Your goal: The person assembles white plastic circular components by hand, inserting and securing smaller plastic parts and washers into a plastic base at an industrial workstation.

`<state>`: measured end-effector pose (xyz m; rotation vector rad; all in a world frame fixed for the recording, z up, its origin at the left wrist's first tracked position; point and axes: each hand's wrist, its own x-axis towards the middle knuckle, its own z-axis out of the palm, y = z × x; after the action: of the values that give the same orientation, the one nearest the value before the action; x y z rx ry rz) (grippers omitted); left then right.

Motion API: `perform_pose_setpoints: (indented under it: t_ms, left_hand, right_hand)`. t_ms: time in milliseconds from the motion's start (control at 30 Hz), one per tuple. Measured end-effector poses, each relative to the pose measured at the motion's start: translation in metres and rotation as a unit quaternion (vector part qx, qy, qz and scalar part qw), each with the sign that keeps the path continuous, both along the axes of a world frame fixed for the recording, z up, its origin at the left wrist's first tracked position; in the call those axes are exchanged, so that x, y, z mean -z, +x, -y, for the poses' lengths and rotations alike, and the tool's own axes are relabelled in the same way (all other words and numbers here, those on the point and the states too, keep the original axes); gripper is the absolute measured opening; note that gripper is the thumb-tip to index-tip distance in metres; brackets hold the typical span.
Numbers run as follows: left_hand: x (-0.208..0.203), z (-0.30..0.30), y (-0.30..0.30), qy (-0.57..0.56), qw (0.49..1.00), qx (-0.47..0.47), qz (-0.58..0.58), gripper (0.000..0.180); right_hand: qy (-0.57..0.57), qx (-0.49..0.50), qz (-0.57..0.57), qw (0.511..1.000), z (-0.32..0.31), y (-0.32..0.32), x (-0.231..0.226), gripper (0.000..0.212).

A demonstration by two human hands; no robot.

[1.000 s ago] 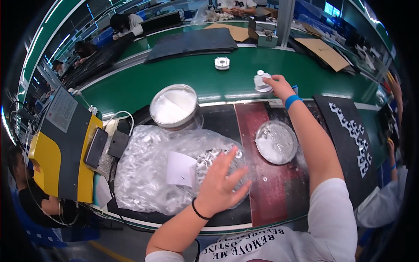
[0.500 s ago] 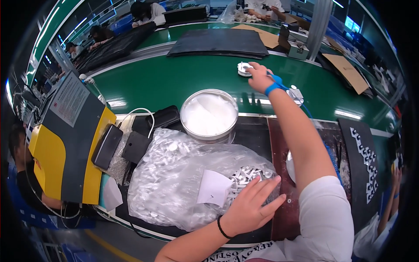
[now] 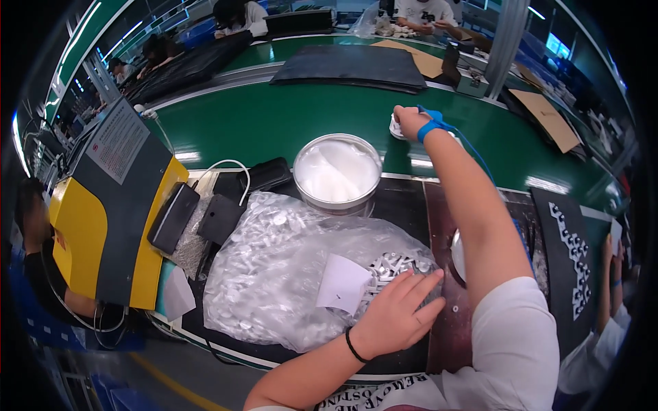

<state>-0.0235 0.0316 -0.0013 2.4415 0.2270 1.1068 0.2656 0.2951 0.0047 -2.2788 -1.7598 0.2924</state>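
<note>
My right hand (image 3: 413, 125) reaches far across the green surface, its fingers closed on a small round white-and-silver part (image 3: 395, 130). The hand covers most of that part. A blue band (image 3: 430, 128) with a blue cord circles the right wrist. My left hand (image 3: 399, 316) lies at the near right edge of a large clear plastic bag (image 3: 267, 274), fingers stretched out and holding nothing. Small silvery metal pieces (image 3: 394, 263) show at the bag's opening, beside the left fingers. A white paper slip (image 3: 343, 284) rests on the bag.
Behind the bag stands a round metal tin (image 3: 338, 171) with whitish contents. At left is a yellow-and-grey machine (image 3: 110, 219). A dark board (image 3: 563, 253) at right carries rows of small metal parts. Black sheets (image 3: 349, 67) lie at the far side; other people sit beyond.
My right hand has closed over the round part, which has shifted nearer and slightly right. My left hand stays beside the bag, its fingers a little closer together. The whole view has shifted slightly.
</note>
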Motion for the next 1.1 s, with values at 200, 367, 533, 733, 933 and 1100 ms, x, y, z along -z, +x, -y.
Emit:
perform_pose_setpoints:
  t_ms: [200,367,533,733,933,1100]
  left_hand:
    - [0.0,0.004,0.003,0.009,1.0,-0.008,0.005,0.038]
    - [0.006,0.016,0.004,0.038,0.99,-0.033,0.132,0.068]
    - [0.005,0.03,0.01,-0.017,0.991,0.113,0.066,0.088]
    - [0.019,0.025,0.002,-0.094,0.991,0.072,0.068,0.076]
    - [0.017,0.034,0.014,-0.321,0.93,0.093,0.155,0.073]
    - [0.022,0.023,0.011,-0.419,0.884,0.094,0.185,0.07]
  right_hand:
    - [-0.017,-0.181,-0.292,0.939,0.17,-0.043,-0.098,0.012]
    - [-0.089,-0.201,-0.607,0.764,0.309,-0.083,-0.077,0.011]
    - [-0.075,-0.062,-0.785,0.612,0.386,-0.103,-0.049,0.025]
    - [0.119,0.015,-0.504,0.855,0.449,-0.047,-0.036,0.048]
    - [0.087,0.265,0.131,0.951,0.516,0.114,-0.007,0.04]
    - [-0.063,0.437,0.106,0.891,0.506,0.166,-0.007,0.066]
